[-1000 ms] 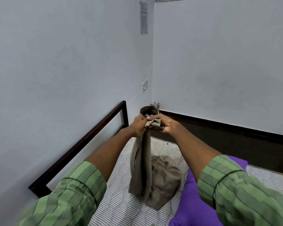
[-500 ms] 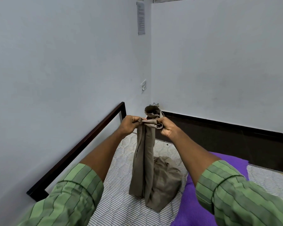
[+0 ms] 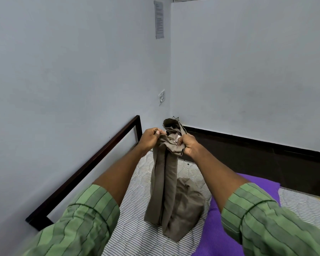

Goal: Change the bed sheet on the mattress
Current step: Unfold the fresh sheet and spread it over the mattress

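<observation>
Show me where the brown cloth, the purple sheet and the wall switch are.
brown cloth point(image 3: 166, 183): head view, on the hanging folded length below the hands.
purple sheet point(image 3: 213, 235): head view, on its flat part beside the cloth's base.
wall switch point(image 3: 161, 97): head view, on the plate's middle.

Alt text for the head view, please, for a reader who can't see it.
Both hands, left hand and right hand, grip the bunched top of a brown cloth held up over a striped mattress; its lower end rests in a heap on the bed. A purple cloth lies to the right, a dark bed frame along the left wall.
</observation>
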{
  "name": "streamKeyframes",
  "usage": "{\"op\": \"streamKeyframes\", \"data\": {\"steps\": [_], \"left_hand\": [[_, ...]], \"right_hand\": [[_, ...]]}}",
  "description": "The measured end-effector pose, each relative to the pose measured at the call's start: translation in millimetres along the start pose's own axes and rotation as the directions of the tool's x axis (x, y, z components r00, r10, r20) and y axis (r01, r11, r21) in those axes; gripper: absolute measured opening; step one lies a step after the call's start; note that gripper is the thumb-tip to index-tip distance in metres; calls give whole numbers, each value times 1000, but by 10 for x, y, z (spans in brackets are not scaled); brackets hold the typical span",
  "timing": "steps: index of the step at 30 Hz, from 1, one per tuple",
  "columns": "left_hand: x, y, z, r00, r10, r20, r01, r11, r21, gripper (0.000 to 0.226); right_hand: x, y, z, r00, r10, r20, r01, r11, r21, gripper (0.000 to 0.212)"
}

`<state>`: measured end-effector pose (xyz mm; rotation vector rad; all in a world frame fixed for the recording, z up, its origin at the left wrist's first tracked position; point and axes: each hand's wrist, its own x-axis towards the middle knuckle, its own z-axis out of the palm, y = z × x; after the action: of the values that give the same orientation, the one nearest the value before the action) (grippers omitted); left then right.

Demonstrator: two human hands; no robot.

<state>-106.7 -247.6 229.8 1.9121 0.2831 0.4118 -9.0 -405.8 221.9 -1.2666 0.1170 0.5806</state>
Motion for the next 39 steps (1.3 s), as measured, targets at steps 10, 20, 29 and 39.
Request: {"op": "streamKeyframes", "data": {"steps": [10,20,29,39], "left_hand": [[-63,63,102,967,148,206,-195,954,227,40],[5,-84,13,997,61,-41,-52,982,182,8],[-58,-29,23,988,25,-153,-1,988,152,6],[-92,-20,-87,996,15,-87,-3,991,137,13]], "right_hand": [[177,-40,-13,999,28,21,-31,988,153,44],[-272,-70,-62,918,-9,397,-75,978,195,50],[-413,-94,-4,888,-34,460,-59,980,188,66],[-127,-9,73,955,-81,286,96,995,-38,105]]}}
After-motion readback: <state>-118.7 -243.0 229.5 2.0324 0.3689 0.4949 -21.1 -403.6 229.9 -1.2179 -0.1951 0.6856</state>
